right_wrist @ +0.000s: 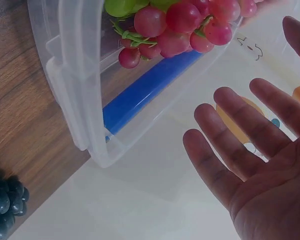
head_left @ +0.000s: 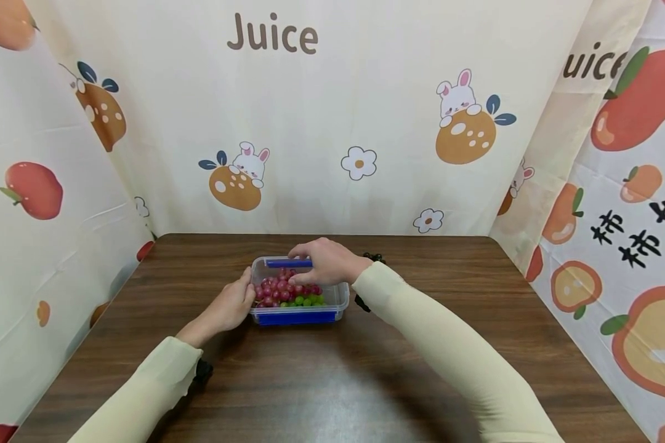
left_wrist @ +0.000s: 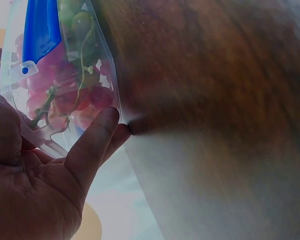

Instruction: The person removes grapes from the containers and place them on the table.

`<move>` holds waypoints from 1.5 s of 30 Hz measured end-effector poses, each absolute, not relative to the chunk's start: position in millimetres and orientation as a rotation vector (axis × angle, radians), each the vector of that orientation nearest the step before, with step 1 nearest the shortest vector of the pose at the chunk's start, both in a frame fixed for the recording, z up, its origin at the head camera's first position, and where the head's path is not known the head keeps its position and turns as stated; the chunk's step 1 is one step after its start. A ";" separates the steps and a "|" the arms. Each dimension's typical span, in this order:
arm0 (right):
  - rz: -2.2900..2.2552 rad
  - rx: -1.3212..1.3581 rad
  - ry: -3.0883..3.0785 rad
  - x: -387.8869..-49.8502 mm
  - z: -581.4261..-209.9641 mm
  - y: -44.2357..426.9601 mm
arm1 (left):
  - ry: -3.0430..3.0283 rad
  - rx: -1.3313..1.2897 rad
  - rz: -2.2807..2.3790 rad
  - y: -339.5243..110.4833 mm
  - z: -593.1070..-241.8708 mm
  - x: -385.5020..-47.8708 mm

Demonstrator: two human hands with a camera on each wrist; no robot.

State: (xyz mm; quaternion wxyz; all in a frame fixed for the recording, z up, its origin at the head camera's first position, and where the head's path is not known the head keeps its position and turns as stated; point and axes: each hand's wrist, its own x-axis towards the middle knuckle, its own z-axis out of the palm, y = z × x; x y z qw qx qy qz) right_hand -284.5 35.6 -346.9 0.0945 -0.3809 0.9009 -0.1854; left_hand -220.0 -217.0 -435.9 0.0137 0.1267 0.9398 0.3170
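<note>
A clear container [head_left: 343,298] with blue side clasps holds red grapes [head_left: 277,289] and green grapes [head_left: 310,300]. My left hand [head_left: 234,303] rests against its left end; in the left wrist view two extended fingers [left_wrist: 92,145] touch the clear wall beside the grapes. My right hand [head_left: 332,261] is over the container's back part, near the back blue clasp [head_left: 289,263]. The right wrist view shows that hand [right_wrist: 260,165] palm on, fingers spread and slightly bent, holding nothing, beside the container [right_wrist: 80,75] and its red grapes [right_wrist: 182,25].
Dark grapes [head_left: 374,256] lie on the wooden table [head_left: 321,381] behind my right wrist, and show at the lower left of the right wrist view. Printed fabric [head_left: 321,123] stands behind the table and along both sides.
</note>
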 end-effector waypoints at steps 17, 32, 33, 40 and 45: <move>-0.255 -1.105 2.665 -279.5 -364.3 16.3 | 2.922 0.387 0.990 -217.0 -436.2 -220.2; -0.037 -1.162 2.681 -272.5 -368.9 2.6 | 2.959 0.413 0.966 -217.5 -437.7 -220.9; -0.023 -1.170 2.683 -272.2 -369.4 1.4 | 2.957 0.410 0.966 -217.6 -437.8 -220.8; 0.040 -1.260 2.678 -272.2 -374.6 -4.2 | 2.948 0.409 0.966 -217.3 -436.4 -219.4; 0.033 -1.264 2.642 -273.1 -373.6 -5.8 | 2.957 0.424 0.966 -217.2 -436.2 -219.9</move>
